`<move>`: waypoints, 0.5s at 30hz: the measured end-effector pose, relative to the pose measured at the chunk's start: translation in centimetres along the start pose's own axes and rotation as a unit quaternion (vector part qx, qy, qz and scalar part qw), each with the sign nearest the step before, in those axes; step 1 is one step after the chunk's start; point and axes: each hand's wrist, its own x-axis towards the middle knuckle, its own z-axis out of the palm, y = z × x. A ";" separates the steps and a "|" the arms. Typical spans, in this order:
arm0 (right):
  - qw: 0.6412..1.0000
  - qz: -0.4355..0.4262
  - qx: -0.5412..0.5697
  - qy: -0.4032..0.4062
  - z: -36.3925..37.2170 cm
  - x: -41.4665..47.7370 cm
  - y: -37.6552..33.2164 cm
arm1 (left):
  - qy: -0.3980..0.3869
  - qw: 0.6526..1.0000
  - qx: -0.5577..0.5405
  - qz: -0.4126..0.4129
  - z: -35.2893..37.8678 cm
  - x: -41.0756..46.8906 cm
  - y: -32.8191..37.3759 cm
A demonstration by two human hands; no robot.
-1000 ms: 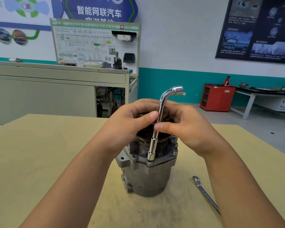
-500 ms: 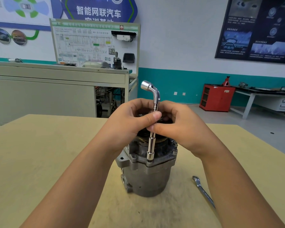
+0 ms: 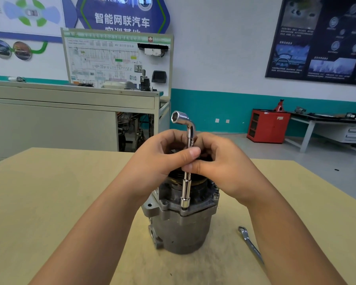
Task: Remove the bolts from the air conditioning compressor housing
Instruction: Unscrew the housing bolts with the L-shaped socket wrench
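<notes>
Currently: our left hand and right hand, together, pinch the L-wrench upright, socket down on the compressor housing flange — likely finger-spinning a hidden, loosened bolt.

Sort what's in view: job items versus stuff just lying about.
In use: compressor housing, its flange bolts, L-shaped socket wrench, left hand and right hand pinching its shaft.
Lying about: spanner on the table, red cabinet behind.
</notes>
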 end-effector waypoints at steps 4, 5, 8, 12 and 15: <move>1.000 -0.001 0.012 -0.022 -0.3 -0.1 -0.1 | -0.019 1.000 0.003 0.006 -0.1 -0.2 0.2; 1.000 -0.002 0.016 -0.023 -0.3 -0.1 -0.1 | -0.021 1.000 0.005 0.007 -0.1 -0.2 0.2; 1.000 -0.006 0.017 -0.022 -0.4 -0.2 -0.2 | -0.023 1.000 0.004 0.007 -0.1 -0.2 0.3; 0.999 -0.009 0.019 -0.031 -0.4 -0.3 -0.2 | -0.031 0.999 0.022 0.008 -0.2 -0.2 0.3; 0.999 -0.010 0.014 -0.041 -0.5 -0.2 -0.2 | -0.030 0.999 0.026 0.010 -0.2 -0.2 0.3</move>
